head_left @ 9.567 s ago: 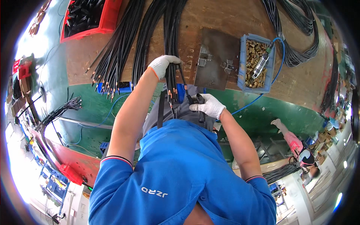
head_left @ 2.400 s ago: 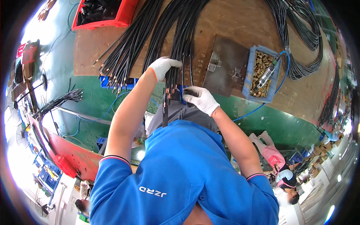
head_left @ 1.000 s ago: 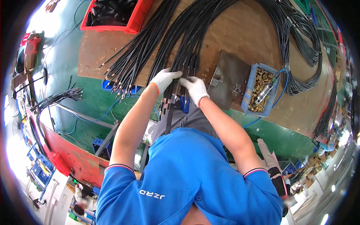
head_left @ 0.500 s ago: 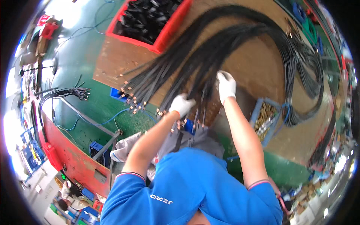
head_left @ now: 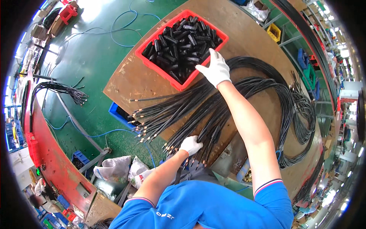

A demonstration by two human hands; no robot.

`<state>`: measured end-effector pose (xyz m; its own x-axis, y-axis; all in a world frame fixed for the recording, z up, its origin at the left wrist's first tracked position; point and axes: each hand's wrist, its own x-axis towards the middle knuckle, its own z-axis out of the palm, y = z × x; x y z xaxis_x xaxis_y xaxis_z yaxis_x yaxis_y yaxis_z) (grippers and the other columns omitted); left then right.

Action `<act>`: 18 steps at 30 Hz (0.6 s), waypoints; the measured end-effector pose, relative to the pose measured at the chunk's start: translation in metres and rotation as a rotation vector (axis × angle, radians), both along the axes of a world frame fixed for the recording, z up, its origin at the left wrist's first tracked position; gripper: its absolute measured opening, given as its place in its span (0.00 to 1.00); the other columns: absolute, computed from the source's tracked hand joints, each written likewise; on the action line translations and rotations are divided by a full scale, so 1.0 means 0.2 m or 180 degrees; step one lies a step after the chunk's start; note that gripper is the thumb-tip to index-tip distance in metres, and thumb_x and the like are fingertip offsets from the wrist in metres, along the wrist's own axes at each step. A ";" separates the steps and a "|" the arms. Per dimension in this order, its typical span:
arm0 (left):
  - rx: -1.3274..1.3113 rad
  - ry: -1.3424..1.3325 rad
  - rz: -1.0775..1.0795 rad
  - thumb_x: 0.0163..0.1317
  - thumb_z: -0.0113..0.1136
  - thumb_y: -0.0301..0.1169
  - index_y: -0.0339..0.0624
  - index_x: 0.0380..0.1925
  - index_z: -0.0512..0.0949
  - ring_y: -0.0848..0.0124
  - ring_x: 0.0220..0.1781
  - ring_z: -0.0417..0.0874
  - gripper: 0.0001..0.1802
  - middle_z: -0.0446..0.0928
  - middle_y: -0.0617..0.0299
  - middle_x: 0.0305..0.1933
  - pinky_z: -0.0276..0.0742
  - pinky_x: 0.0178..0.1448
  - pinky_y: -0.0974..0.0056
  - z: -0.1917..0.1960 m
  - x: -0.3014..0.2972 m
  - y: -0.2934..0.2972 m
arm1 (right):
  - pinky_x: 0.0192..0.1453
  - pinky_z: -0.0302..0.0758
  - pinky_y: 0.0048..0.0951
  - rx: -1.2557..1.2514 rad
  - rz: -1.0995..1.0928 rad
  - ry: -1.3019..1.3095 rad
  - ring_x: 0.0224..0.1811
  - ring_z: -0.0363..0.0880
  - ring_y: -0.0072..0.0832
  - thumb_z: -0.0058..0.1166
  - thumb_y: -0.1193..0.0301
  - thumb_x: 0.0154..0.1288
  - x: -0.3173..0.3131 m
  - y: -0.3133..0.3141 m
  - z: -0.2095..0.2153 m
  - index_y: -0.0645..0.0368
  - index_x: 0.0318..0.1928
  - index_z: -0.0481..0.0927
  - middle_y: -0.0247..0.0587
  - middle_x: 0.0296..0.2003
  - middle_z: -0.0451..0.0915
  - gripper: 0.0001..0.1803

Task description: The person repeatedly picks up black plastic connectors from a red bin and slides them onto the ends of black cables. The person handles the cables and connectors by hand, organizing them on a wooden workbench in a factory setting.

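A red bin (head_left: 159, 68) full of short black sleeves (head_left: 179, 42) stands at the far end of the brown table (head_left: 129, 80). My right hand (head_left: 215, 68), in a white glove, reaches over the bin's near rim with its fingers spread above the sleeves. Long black cables (head_left: 167, 112) with metal tips lie in bundles across the table. My left hand (head_left: 190, 145), also gloved, is closed around a few cable ends at the table's near edge.
More cables loop in coils at the right (head_left: 301, 114). A blue crate (head_left: 116, 112) sits under the table's left edge. White bags (head_left: 114, 168) lie on the green floor. A red bench (head_left: 49, 152) with a hanging cable bundle (head_left: 65, 91) runs along the left.
My right hand has left the cable ends by my left hand and stretched out to the red bin. My left hand stays on the cable ends.
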<state>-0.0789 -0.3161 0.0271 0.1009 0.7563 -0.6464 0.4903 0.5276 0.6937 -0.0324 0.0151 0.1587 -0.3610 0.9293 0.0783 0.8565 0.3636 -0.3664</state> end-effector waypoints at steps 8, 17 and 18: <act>-0.0102 -0.0218 -0.0168 0.58 0.61 0.49 0.35 0.43 0.85 0.39 0.53 0.87 0.26 0.85 0.33 0.45 0.80 0.60 0.44 0.01 -0.03 0.02 | 0.82 0.64 0.50 0.0052 -0.0126 -0.0282 0.79 0.64 0.55 0.69 0.32 0.55 -0.20 0.60 -0.08 0.57 0.79 0.63 0.61 0.76 0.67 0.61; -0.0113 -0.0186 -0.0114 0.60 0.61 0.50 0.36 0.43 0.84 0.39 0.50 0.87 0.26 0.86 0.34 0.43 0.80 0.57 0.43 -0.02 -0.03 0.01 | 0.76 0.71 0.61 -0.0730 -0.0090 -0.1118 0.76 0.65 0.63 0.61 0.38 0.63 -0.42 0.54 -0.13 0.36 0.76 0.69 0.51 0.78 0.64 0.43; -0.0138 -0.0155 -0.0132 0.61 0.61 0.50 0.37 0.44 0.85 0.39 0.51 0.87 0.26 0.86 0.35 0.43 0.80 0.57 0.43 -0.02 -0.04 0.01 | 0.74 0.72 0.60 -0.0845 -0.0010 -0.1160 0.74 0.68 0.64 0.61 0.40 0.63 -0.44 0.50 -0.10 0.37 0.75 0.71 0.49 0.75 0.68 0.42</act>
